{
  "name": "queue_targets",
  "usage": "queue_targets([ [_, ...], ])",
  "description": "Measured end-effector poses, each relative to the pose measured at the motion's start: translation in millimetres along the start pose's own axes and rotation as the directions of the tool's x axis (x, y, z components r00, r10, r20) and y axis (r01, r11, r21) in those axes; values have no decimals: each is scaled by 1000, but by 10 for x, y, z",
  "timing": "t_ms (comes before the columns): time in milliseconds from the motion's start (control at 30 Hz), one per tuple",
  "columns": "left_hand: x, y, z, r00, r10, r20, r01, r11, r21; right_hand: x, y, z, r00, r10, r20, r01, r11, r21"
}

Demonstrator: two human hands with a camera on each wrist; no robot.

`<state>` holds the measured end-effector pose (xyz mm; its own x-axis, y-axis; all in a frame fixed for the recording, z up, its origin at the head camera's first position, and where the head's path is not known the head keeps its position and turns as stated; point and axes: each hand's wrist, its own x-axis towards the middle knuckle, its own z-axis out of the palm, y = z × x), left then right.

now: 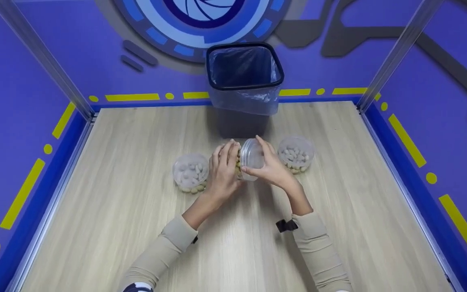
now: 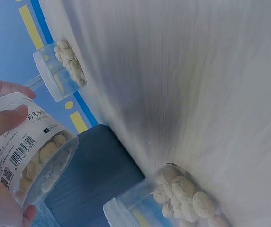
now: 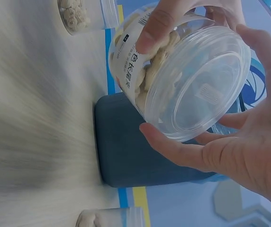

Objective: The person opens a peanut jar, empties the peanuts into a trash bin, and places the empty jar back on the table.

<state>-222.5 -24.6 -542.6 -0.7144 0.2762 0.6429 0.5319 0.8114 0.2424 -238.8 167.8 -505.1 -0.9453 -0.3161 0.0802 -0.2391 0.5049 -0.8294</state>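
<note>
The fingers of the left hand [image 1: 223,168] are wrapped round the labelled body of a clear jar [image 3: 130,61], while the thumb and fingers of the right hand [image 1: 273,165] grip the rim of its transparent lid [image 3: 211,87] from opposite sides. The jar is tipped onto its side, lid toward the right hand, and held up off the table [image 1: 136,243] (I can see pale, nut-like pieces inside, and a barcode on the label). Just beside the left hand stands a left jar [image 1: 191,172] of similar pieces; near the right one, a right jar [image 1: 296,154]. Beyond them, a dark bin [image 1: 243,125] with a clear liner [image 1: 253,99] folded over stands before the purple-blue wall [image 1: 83,48].
</note>
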Motion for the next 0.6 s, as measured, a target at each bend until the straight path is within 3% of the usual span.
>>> queue_targets([
  [367,53,-4,-2,999,39,-25,-38,999,23,20,-30,24,998,-23,-52,23,1000,1],
  [600,80,-33,-27,999,36,35,-36,999,10,3,-34,56,996,-37,-76,38,999,7],
])
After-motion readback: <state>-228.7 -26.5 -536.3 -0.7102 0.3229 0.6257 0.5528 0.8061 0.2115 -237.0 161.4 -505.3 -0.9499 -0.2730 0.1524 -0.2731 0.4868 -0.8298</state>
